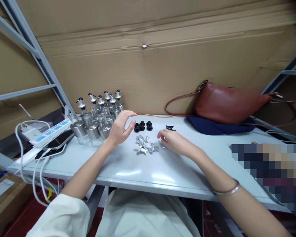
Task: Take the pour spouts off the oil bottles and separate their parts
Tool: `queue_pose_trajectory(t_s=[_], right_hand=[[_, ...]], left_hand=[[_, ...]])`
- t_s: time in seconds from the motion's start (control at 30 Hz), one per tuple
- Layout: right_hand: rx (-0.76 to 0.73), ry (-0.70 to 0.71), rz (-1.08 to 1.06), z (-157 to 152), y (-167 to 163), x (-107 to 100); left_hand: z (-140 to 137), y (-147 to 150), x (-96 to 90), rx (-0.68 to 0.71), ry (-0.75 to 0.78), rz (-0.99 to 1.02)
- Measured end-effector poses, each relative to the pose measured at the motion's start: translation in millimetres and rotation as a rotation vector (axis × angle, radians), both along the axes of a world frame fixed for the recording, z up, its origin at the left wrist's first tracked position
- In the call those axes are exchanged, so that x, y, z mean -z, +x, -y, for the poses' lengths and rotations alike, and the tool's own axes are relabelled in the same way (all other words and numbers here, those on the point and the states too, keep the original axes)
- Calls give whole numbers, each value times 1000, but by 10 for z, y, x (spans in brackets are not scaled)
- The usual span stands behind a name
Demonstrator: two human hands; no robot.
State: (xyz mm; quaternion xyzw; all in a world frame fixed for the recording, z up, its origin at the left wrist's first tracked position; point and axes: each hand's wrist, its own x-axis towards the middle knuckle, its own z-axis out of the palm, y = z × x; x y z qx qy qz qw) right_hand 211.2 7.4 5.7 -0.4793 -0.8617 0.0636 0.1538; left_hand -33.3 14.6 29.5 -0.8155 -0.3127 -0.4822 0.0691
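My left hand (122, 128) hovers beside the glass bottles, its thumb and fingers apart and nothing between them. Several glass bottles with steel sleeves (92, 130) stand at the left; the rear ones carry pourer spouts (81, 103), while the front ones have bare necks. My right hand (174, 141) is low over the table with its fingers curled down; whatever is under the fingertips is hidden. Between my hands lies a loose group of silver metal spout parts (145, 145). Behind them sit several black stoppers (143, 126). Small black pieces (170, 127) lie just beyond my right hand.
A brown leather bag (227, 103) rests on dark blue cloth (207, 126) at the back right. A power strip (51, 131) with white cables and a black device (51, 151) occupy the left end. Cardboard (162, 75) walls the back. A pixelated patch covers the right edge.
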Motion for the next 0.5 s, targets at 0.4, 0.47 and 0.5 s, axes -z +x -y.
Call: queue_pose_trajectory(t_s=[0.4,0.47,0.5], right_hand=[[-219,-25,-281,-52,7,47],[-242,-66,-336,-65,6,81],[-251,-91,-367,-73,3,104]], left_hand=[[68,292,411,163,-384,-512],[66,290,423,161,-416,-509],[64,289,426,160,-433,-504]])
